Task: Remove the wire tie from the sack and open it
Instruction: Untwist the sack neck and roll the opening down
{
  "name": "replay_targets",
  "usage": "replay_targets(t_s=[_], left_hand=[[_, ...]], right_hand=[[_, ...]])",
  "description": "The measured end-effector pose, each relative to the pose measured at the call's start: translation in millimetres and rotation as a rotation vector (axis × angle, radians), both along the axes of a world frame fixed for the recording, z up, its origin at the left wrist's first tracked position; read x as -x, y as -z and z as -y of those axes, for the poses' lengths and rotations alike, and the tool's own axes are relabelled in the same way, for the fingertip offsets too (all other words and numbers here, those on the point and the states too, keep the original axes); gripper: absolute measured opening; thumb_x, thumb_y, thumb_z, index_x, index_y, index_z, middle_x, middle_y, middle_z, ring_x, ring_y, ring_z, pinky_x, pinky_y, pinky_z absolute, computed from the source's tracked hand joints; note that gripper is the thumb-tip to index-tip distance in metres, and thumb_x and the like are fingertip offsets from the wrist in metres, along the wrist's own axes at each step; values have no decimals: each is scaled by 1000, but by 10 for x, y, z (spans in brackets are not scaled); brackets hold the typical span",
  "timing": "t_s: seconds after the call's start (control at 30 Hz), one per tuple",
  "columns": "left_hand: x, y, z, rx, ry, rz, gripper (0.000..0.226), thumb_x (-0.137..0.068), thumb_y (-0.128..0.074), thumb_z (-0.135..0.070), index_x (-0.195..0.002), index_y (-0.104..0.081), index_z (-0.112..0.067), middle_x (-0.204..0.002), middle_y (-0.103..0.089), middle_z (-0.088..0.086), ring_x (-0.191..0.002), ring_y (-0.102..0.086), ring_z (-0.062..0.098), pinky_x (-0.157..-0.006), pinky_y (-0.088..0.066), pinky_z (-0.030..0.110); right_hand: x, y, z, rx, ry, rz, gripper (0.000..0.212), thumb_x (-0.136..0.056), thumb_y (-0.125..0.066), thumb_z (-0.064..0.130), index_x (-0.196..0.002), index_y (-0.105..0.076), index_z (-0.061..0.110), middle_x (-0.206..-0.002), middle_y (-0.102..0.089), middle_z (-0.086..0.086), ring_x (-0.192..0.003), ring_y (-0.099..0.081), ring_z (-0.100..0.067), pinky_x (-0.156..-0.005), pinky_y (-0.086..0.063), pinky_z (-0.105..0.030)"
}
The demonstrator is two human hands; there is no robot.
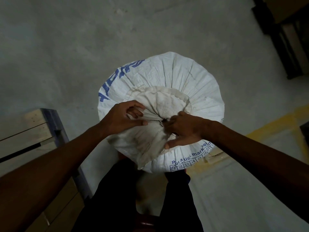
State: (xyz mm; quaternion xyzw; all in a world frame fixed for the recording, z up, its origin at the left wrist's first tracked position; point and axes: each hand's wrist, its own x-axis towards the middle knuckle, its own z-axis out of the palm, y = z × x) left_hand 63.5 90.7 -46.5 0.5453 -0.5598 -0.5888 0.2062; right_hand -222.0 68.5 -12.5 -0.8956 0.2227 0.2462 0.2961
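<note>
At sack top centre, wire tie cinches the gathered cloth; its loose strand runs left toward left hand, fingers loosely curled, gripping nothing. Right hand is nearer, pinching the cloth right beside the knot.

Dim, flat lighting; corners fall dark; wide-angle bending at edges; slight softness, forearms blurred near frame bottom.
</note>
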Motion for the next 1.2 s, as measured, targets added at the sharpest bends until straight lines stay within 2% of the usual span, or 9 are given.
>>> replay_targets(t_s=[0.17,0.4,0.5,0.63,0.7,0.83,0.9,1.1,1.2], left_hand=[[146,47,8,-48,29,-19,82,-49,-93,-75,-118,-72,-37,-112,-78,-6,-107,-75,15,-96,-64,46],[408,83,-68,-35,303,11,75,-63,-96,-52,-130,-70,-28,-121,-76,-10,-114,-71,0,-105,-58,34],[549,119,-62,81,564,151,87,-71,-86,-68,-145,-61,-31,-139,-65,-19,-128,-58,-5,-115,-49,32],[674,137,8,291,879,510,110,-63,-48,-103,-151,-52,-38,-149,-56,-17,-141,-44,12,-118,-29,40],[717,126,66,341,960,620,110,-59,-38,-107,-142,-58,-39,-141,-60,-15,-137,-46,16,-114,-28,41],[756,113,180,492,1009,632,91,-64,-40,-106,-106,-72,-33,-114,-68,-16,-114,-55,12,-100,-29,31],[727,76,207,551,1033,620,92,-64,-39,-107,-100,-76,-31,-113,-67,-16,-111,-53,10,-99,-26,29],[723,-61,185,576,1114,514,91,-69,-33,-106,-97,-80,-32,-104,-73,-15,-110,-61,8,-113,-29,29],[764,-137,137,482,1151,554,76,-75,-45,-97,-102,-74,-32,-95,-74,-12,-101,-66,10,-88,-37,24]], right_hand=[[94,65,-65,-53,102,-104,97,-81,8,91,-68,-58,22,-81,-61,1,-94,-51,-22,-100,-35,-49],[275,153,-158,141,45,-121,81,-77,-25,100,-75,-62,28,-81,-58,6,-94,-35,-17,-91,-24,-41],[390,171,-161,161,64,-84,85,-76,-21,101,-72,-61,26,-75,-59,3,-93,-39,-20,-87,-23,-40],[556,121,-165,140,76,-81,81,-79,-23,99,-68,-56,25,-70,-59,2,-93,-45,-22,-94,-31,-43],[630,79,-175,135,64,-98,78,-81,-24,97,-75,-57,27,-75,-63,0,-97,-49,-23,-96,-33,-45],[705,93,-224,189,82,-102,94,-80,-26,96,-133,-54,24,-98,-71,-8,-105,-58,-28,-96,-29,-43],[710,125,-246,248,47,-101,99,-79,-22,97,-142,-51,25,-99,-73,-8,-107,-59,-28,-96,-29,-42],[703,90,-326,417,-163,105,89,-90,-20,88,-87,-70,15,-72,-66,-3,-83,-53,-25,-89,-32,-42],[711,121,-384,354,-252,164,83,-94,-30,82,-91,-72,11,-85,-71,-9,-93,-59,-32,-105,-37,-46]])
